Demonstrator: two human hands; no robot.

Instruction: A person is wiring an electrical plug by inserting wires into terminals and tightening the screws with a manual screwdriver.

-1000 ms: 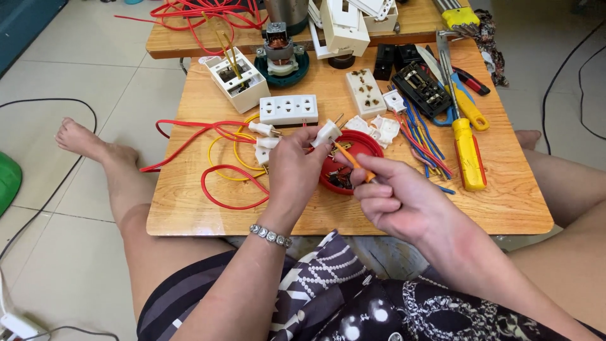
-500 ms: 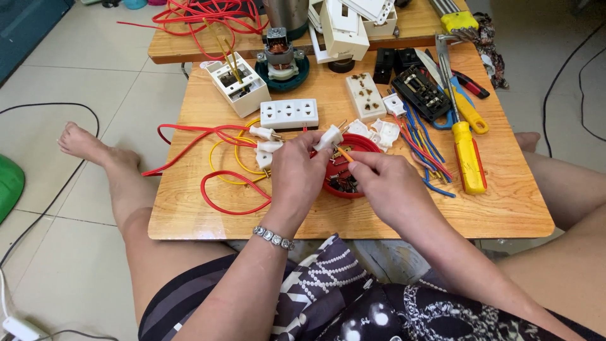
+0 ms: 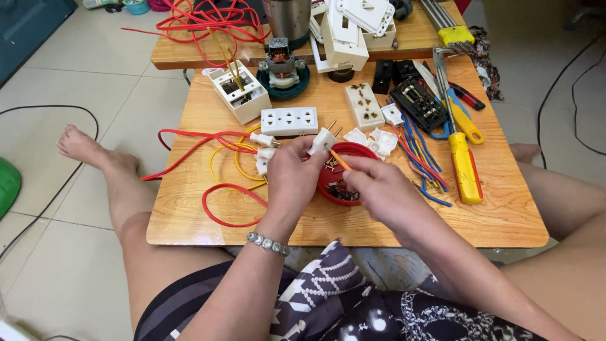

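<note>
1. Low wooden table (image 3: 189, 221): the near edge runs just in front of the person's lap. Bare wood shows along the front strip and at the near right corner. The back half is crowded.
2. Second table (image 3: 189, 53) butts against the far edge, loaded with red wire (image 3: 208, 19) and white faceplates (image 3: 353, 19).
3. Left hand (image 3: 291, 177), with a bracelet at the wrist, is closed around a white two-pin plug (image 3: 323, 140), held just above the table near its middle, by the red bowl's far-left rim. The plug's long axis tilts up and to the right, pins pointing away from the person.
4. Right hand (image 3: 379, 189) pinches a thin orange-handled screwdriver (image 3: 341, 160). Its long axis runs from the fingers up-left, tip towards the plug body.
5. Red bowl (image 3: 347, 165) of small metal parts sits right under both hands.
6. Yellow-handled screwdriver (image 3: 465, 165) lies lengthwise on the right, clear of the hands.
7. Red and yellow wire loops (image 3: 227, 189) sprawl left of the left hand, hemming in that side.
8. White three-outlet socket strip (image 3: 289, 120) sits just behind the hands. The white socket box (image 3: 238, 95) and small motor (image 3: 282, 68) are farther back.
9. Loose blue and red wires (image 3: 420, 158) lie between the bowl and the yellow handle.
</note>
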